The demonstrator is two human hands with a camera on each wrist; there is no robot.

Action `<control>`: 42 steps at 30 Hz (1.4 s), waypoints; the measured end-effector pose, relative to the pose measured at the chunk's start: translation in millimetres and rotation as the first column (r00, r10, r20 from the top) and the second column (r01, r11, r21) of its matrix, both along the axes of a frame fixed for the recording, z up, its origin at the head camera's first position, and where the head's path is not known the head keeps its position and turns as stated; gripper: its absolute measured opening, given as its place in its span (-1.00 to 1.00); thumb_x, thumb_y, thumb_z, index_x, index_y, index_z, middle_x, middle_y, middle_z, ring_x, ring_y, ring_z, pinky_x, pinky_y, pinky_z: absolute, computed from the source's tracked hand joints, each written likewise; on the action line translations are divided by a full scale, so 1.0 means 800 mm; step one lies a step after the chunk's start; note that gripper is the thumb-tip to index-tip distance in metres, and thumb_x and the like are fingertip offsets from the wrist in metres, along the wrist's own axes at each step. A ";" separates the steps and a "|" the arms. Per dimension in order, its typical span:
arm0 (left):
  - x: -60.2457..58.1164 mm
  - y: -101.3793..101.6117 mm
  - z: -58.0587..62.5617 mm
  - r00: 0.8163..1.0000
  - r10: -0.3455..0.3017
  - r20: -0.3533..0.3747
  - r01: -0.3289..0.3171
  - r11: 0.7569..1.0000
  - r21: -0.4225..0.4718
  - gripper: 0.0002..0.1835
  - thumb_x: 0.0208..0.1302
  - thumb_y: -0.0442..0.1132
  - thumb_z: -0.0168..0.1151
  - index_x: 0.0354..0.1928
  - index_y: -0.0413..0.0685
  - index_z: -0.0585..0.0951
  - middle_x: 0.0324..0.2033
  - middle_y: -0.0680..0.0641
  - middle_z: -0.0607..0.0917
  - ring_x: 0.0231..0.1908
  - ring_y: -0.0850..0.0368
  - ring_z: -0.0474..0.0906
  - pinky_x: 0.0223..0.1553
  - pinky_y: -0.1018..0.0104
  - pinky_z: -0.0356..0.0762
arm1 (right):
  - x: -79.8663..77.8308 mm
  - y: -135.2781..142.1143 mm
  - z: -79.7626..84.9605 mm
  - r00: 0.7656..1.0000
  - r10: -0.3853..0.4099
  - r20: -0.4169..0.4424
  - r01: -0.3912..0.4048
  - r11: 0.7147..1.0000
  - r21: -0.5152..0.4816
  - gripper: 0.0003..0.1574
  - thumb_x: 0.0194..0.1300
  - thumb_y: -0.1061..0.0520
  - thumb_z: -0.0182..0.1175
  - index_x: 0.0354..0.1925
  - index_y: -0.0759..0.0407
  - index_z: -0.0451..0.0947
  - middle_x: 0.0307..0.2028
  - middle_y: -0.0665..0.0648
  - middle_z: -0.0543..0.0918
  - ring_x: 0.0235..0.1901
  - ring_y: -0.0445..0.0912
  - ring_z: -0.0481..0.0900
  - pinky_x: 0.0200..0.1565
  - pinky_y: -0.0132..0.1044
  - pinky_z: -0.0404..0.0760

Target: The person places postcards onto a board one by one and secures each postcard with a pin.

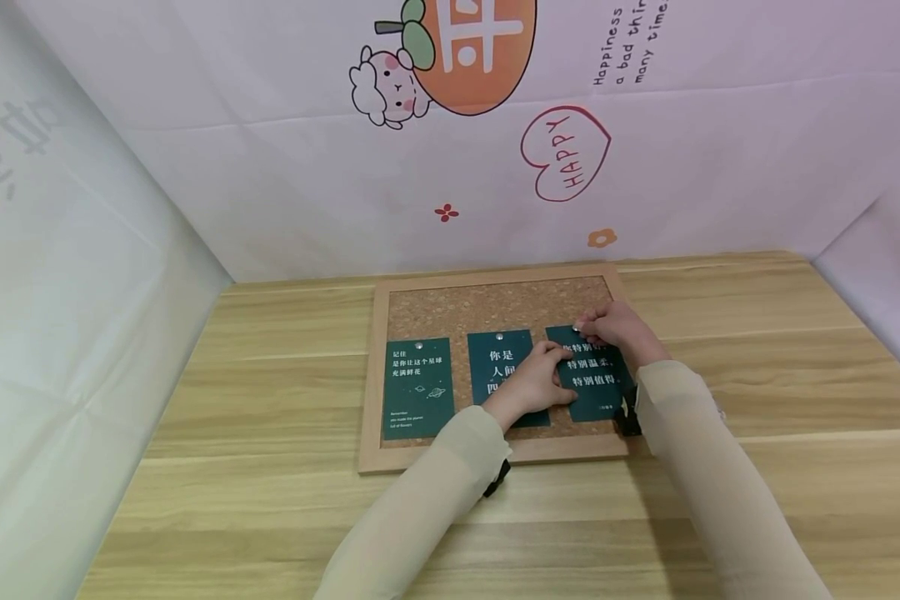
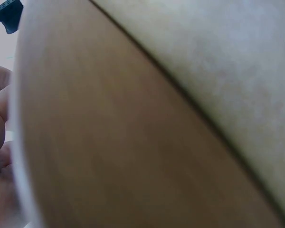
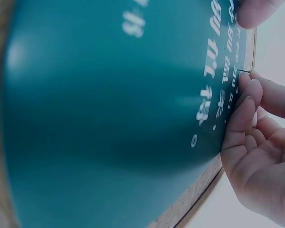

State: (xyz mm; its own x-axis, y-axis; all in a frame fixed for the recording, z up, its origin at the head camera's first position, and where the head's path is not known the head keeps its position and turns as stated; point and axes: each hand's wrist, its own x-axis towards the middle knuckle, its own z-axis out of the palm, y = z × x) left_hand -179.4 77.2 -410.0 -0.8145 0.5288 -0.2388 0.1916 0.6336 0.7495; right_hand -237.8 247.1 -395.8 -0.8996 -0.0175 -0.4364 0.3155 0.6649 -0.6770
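A dark green card (image 1: 596, 396) with white writing lies on the right part of a cork board (image 1: 495, 302). At the card's top edge my right hand (image 1: 621, 329) pinches a silver push pin (image 1: 576, 327); in the right wrist view the pin's thin needle (image 3: 244, 71) shows between thumb and fingers. My left hand (image 1: 531, 385) rests over the same card's left edge, fingers and thumb spread, partly covering the middle green card (image 1: 487, 350). Further left, another green card (image 1: 418, 400) hangs from its own silver pin (image 1: 419, 346).
A light wooden frame (image 1: 570, 450) surrounds the cork and fills much of the left wrist view. The board lies on a wood-grain table (image 1: 285, 500). Behind it stands a white printed cloth (image 1: 307, 192), with more white cloth (image 1: 82, 292) at the left side.
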 end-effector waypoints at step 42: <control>-0.001 0.001 -0.003 1.000 0.001 -0.003 -0.001 1.000 -0.009 -0.35 0.22 -0.19 0.31 0.35 -0.01 0.35 0.37 -0.02 0.23 -0.40 0.32 0.38 -0.33 0.51 0.36 | 0.000 -0.002 0.003 1.000 0.004 0.002 -0.004 1.000 0.028 -0.63 0.45 0.08 0.00 -0.06 0.39 0.51 -0.51 -0.03 0.49 -0.42 -0.17 0.43 -0.28 -0.37 0.44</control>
